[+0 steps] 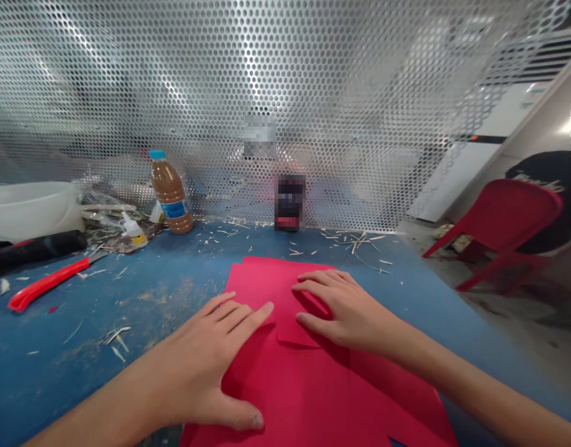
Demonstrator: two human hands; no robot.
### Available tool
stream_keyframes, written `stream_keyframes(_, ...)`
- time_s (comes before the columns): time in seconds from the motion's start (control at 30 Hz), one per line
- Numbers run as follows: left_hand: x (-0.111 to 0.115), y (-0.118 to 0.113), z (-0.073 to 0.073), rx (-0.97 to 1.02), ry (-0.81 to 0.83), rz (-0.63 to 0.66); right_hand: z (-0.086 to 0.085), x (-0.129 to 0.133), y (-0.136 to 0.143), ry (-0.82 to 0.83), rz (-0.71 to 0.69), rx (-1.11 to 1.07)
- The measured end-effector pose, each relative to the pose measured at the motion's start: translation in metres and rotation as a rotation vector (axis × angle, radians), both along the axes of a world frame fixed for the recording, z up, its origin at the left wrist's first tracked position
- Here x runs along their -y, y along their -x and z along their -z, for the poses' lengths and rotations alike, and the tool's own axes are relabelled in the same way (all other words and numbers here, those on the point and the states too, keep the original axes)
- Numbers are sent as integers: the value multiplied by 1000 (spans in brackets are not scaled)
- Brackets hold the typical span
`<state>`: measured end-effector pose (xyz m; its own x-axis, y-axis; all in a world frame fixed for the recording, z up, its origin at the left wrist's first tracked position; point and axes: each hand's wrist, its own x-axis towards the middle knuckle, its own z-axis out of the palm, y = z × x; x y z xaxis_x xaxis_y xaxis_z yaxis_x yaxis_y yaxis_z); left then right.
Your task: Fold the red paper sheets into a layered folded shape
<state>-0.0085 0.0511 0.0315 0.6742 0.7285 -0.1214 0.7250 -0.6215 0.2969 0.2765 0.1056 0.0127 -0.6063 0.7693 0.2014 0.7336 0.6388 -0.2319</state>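
Note:
Red paper (304, 397) lies on the blue table in front of me, with smaller red pieces (266, 279) overlapping its far part. My left hand (215, 354) rests on the left side of the paper, fingers spread and thumb stretched toward the near middle. On the right, my right hand (341, 307) bends over a small red flap, its fingertips touching the paper and the thumb apart from them. Neither hand shows anything gripped between its fingers. A dark notch shows in the paper near the bottom edge of the view.
A red-handled knife (52, 282), a glue bottle (133, 231), a brown-filled bottle (171, 195) and a white bucket (33, 208) stand or lie at left. Thin shavings litter the table (103, 385). A perforated metal panel (210, 81) rises behind. A person sits on a red chair (513, 211) at right.

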Motion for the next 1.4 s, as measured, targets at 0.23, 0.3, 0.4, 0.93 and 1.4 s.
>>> stream_keyframes(0.23, -3, 3, 2, 209, 107, -146, -3, -3, -2, 41, 4, -32)
stream_keyframes(0.3, -7, 7, 4, 276, 171, -171, -3, -3, -2, 49, 7, -40)
stream_keyframes(0.4, -16, 17, 2, 426, 321, -213, -2, -3, -2, 61, 3, -48)
stream_keyframes(0.93, -4, -10, 7, 1363, 398, -706, -17, 47, 33, 752, -179, -858)
stream_keyframes(1.4, 5, -10, 10, 1339, 325, -589, -5, 51, 50, 1055, -99, -1182)
